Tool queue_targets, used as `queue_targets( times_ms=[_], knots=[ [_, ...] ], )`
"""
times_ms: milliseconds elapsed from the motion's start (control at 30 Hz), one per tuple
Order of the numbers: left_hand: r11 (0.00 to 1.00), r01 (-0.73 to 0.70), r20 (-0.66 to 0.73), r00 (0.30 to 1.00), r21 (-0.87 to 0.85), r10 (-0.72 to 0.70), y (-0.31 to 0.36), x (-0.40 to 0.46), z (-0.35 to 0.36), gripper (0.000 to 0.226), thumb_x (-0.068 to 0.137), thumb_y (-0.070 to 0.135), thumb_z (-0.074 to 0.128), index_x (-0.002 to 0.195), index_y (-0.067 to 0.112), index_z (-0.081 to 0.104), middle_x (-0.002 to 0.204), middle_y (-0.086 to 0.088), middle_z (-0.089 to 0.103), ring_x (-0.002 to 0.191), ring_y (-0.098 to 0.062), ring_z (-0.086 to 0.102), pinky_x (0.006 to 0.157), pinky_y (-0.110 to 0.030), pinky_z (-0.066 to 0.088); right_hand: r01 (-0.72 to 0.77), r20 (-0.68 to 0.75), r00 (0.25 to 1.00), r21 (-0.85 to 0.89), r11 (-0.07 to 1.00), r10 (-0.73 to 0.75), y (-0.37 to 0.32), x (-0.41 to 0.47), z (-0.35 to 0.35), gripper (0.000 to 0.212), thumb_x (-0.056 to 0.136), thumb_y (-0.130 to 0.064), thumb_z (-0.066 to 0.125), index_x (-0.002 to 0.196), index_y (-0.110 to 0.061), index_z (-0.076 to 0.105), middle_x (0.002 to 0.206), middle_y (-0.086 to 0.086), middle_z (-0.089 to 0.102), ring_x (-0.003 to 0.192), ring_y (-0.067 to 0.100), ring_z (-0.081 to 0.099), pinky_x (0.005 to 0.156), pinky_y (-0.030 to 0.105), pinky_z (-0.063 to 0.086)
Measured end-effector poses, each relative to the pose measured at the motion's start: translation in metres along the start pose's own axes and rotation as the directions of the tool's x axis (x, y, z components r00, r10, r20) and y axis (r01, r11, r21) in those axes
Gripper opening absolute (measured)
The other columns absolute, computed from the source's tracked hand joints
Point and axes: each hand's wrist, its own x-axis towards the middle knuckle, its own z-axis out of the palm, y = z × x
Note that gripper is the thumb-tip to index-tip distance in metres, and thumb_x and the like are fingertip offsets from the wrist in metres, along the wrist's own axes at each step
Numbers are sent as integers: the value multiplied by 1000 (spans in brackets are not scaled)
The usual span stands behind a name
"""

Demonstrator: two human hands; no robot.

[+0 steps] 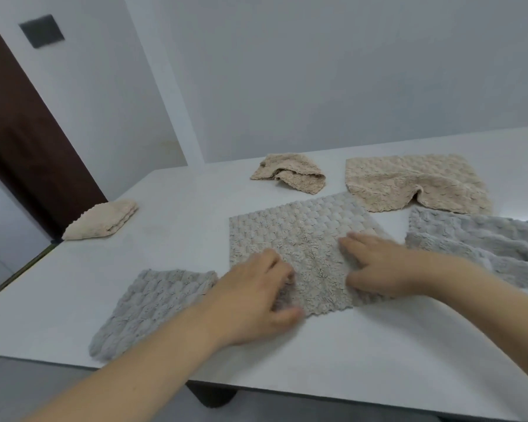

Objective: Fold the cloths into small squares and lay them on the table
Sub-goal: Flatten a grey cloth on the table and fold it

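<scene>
1. As both hands worked the centre grey cloth (302,248) spread flat on the table (180,214), the left hand (256,293) curled onto its near-left corner; the right hand (375,266) pressed flat, fingers loose.
2. One beige folded cloth (104,220) lay finished, far left.
3. Four other cloths awaited folding.

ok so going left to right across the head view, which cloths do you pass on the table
folded beige cloth → grey cloth at the near left → crumpled beige cloth → grey cloth under both hands → spread beige cloth → rumpled grey cloth at the right edge
</scene>
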Motion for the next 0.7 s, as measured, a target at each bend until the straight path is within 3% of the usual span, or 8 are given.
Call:
queue_targets(
  times_ms=[67,133,233,333,433,533,633,700],
  knots=[
    [998,-57,6,998,30,57,11,-1,-2,29,87,43,47,111,28,48,109,10,47,102,-12,46,83,-33,46,79,78,994,-23,997,-77,-13,-11,-1,88,85,-48,55,154,-25,6,162,-3,-1,148,18,2,120,41,10],
    [994,-50,12,999,94,49,14,4,-4,20,86,26,46,105,23,49,107,4,51,101,-18,50,78,-37,47,99,62,994,-90,991,-94,-22,-17,6,83,83,-47,53,152,-29,12,160,-4,4,147,20,6,119,43,15],
    [995,93,58,994,28,-95,10,17,-4,9,83,13,47,85,22,47,96,0,56,91,-24,53,68,-31,39,126,-109,984,-129,984,-140,-22,-19,10,62,82,-28,48,141,-31,29,147,-5,26,135,19,27,109,39,32],
    [976,196,109,977,-100,-185,2,24,3,17,80,6,44,69,19,40,77,2,52,81,-24,52,63,-29,36,101,-100,988,-125,987,-114,-19,-24,6,58,82,-18,47,137,-30,33,138,-4,33,128,19,33,104,37,37],
    [939,275,151,957,-206,-248,-3,27,1,24,82,4,43,62,16,38,66,3,45,74,-24,48,60,-30,34,51,-133,988,-211,976,-80,-21,-25,4,43,86,-13,45,127,-22,39,124,2,40,117,23,42,93,41,46],
    [928,290,197,949,-232,-247,-3,26,-2,21,85,10,44,64,12,43,65,0,49,73,-26,52,60,-30,37,35,-137,988,-227,973,-68,-25,-26,3,37,86,-13,45,122,-18,41,120,4,41,115,24,44,91,42,47],
    [946,268,321,926,-185,-200,3,21,-13,17,80,27,51,69,14,54,70,0,59,70,-23,56,61,-30,42,11,-23,1000,-126,992,-14,-27,-26,-7,37,82,-24,47,118,-22,44,121,1,41,117,21,43,98,41,43],
    [930,300,463,869,-214,-174,7,20,-30,21,77,33,53,64,19,62,66,1,59,63,-20,52,59,-29,40,-40,118,992,-68,997,48,-25,-20,-22,43,74,-34,49,116,-25,51,122,-1,45,115,21,50,98,43,44]
  ],
)
